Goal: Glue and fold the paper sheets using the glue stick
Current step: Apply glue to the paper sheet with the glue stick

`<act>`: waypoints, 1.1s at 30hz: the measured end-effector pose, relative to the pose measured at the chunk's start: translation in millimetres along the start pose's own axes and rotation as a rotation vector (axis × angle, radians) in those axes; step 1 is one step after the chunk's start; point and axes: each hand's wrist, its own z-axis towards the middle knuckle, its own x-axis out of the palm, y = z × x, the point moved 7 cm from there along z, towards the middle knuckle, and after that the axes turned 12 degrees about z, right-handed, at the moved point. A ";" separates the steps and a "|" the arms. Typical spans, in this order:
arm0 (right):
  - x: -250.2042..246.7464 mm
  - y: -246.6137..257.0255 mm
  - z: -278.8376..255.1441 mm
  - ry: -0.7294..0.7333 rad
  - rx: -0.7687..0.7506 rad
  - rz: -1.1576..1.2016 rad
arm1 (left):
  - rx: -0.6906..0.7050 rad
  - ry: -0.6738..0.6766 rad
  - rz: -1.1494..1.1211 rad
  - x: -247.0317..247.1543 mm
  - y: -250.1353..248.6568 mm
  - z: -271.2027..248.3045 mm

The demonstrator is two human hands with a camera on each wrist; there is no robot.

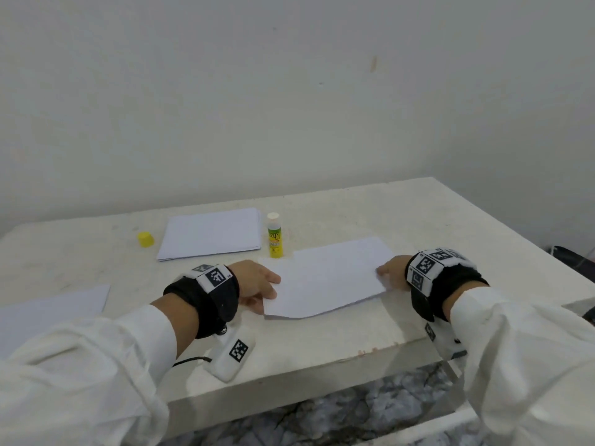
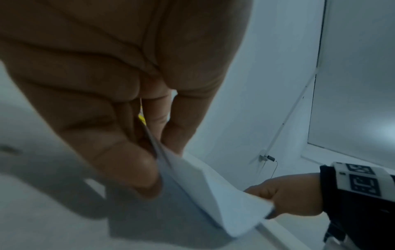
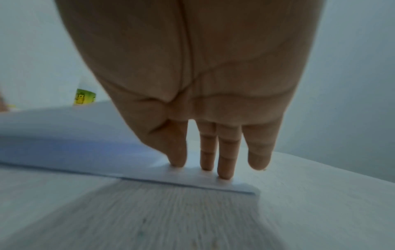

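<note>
On the table, left hand pinches the folded sheet by its lifted corner, keeping edges matched. Right hand presses flat-fingered, pinning it. Glue stick stands uncapped nearby.

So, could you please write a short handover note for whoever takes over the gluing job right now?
Left hand: pinches the left edge of the folded sheet, lifted slightly.
Right hand: straight fingers press the sheet's right end onto the table.
Glue stick: upright, uncapped, behind the sheet; yellow cap lies far left.
Paper stack: between cap and stick.
Done: sheet folded over.
Left: press it flat, then probably the stack.
</note>
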 end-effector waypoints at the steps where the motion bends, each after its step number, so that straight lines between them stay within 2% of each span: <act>1: 3.5 -7.7 30.7 -0.018 -0.043 -0.055 | -0.001 -0.014 0.047 -10.6 10.3 -1.4; 2: 1.1 -13.5 46.4 -0.019 -0.004 -0.123 | -0.005 -0.028 0.078 -21.0 20.9 -2.6; 3: -6.2 -12.3 44.7 -0.038 0.030 -0.091 | -0.011 -0.040 0.108 -31.3 31.3 -4.8; 4: -17.0 0.5 18.9 -0.037 0.054 -0.045 | -0.015 -0.042 0.134 -41.1 40.6 -7.9; 7: -32.3 39.2 -15.4 -0.118 0.033 0.048 | -0.042 -0.029 0.254 -67.6 64.8 -16.2; 8: -33.8 50.2 -14.7 -0.138 0.017 0.007 | -0.049 -0.034 0.283 -75.8 71.1 -18.5; 10: -36.0 78.5 -4.9 -0.179 -0.040 0.073 | -0.059 -0.050 0.332 -90.3 83.6 -21.8; 13: -44.4 132.8 -18.0 -0.136 -0.065 0.315 | -0.078 -0.064 0.390 -106.1 100.5 -27.6; 15: -46.4 165.5 -16.2 -0.118 -0.141 0.439 | -0.083 -0.080 0.404 -116.1 109.9 -28.9; 17: -40.7 184.0 -2.0 -0.097 -0.105 0.591 | -0.085 -0.090 0.410 -124.4 116.3 -30.0; 19: -39.2 200.7 -0.4 -0.116 -0.085 0.645 | -0.090 -0.084 0.421 -129.5 121.5 -31.5; 27: -42.8 218.9 -6.5 -0.170 0.042 0.616 | -0.048 -0.090 0.554 -132.9 122.4 -31.0; 31: -50.2 226.4 -13.4 -0.264 -0.083 0.730 | -0.007 -0.150 0.857 -136.3 119.0 -34.2; 33: -49.8 233.9 -21.6 -0.230 -0.140 0.873 | 0.050 -0.177 0.958 -136.3 117.1 -36.0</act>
